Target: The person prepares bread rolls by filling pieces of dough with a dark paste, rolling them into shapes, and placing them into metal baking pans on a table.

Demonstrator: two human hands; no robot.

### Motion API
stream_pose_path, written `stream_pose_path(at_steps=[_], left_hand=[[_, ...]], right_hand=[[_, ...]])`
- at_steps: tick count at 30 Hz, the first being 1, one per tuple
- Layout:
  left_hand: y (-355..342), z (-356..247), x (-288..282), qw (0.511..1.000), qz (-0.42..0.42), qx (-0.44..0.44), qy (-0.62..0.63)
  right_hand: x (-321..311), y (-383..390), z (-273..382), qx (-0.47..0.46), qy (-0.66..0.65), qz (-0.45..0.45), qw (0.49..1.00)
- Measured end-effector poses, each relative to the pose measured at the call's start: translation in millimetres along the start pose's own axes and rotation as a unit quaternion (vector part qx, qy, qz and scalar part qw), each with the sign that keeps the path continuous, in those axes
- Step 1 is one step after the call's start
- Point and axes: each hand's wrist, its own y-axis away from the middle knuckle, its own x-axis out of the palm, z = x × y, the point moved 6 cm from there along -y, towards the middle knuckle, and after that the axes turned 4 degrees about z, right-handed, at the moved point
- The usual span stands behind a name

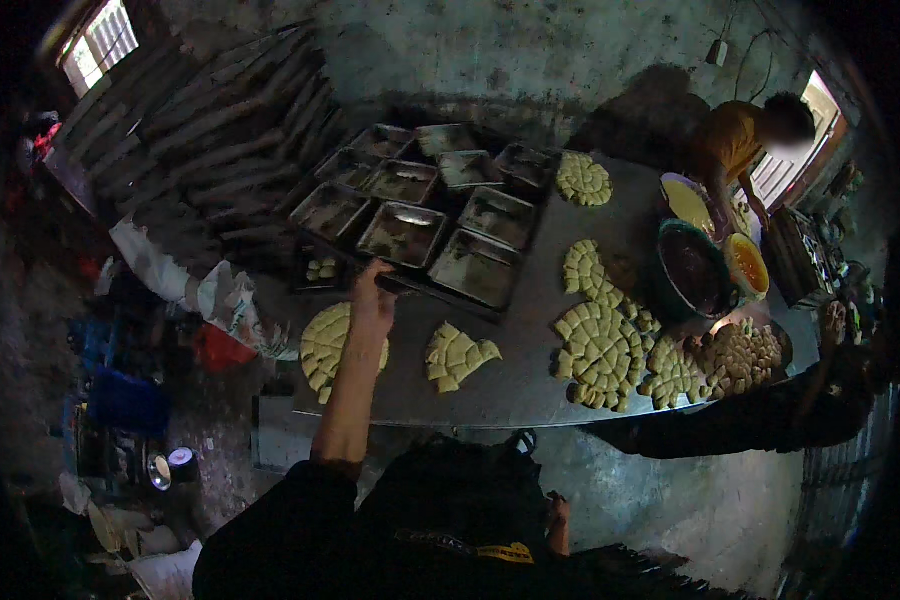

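Note:
My left hand (372, 290) is stretched forward over the table and closed on the near edge of a large dark baking tray (450, 297). Several square metal baking pans, among them a near one (402, 236), stand in rows on that tray. Below my left forearm lies a round of pale cut dough (322, 345), partly covered by the arm. A smaller, broken round of dough pieces (460, 356) rests just right of it. My right hand (558, 522) hangs low beside my body, away from the table; its fingers are too dark and small to make out.
More cut dough rounds (600, 350) cover the right part of the metal table (510, 395). Beyond them stand a dark green basin (692, 270) and an orange-yellow bucket (747, 266). A person in a yellow top (727, 140) works at the far right, and another person's arm reaches in at the right edge.

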Motion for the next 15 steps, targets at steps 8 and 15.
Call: stream_pose_path(at_steps=[8,15], left_hand=[[-38.6,13.0,-15.9,0.984,-0.082,0.135,0.08],[-65.4,53.6,-60.8,0.967,-0.07,0.219,0.11]], right_hand=[[-57.3,-53.4,39.0,-0.016,-0.032,0.055,0.998],[-149.1,-94.4,67.0,-0.033,-0.066,0.126,0.989]])
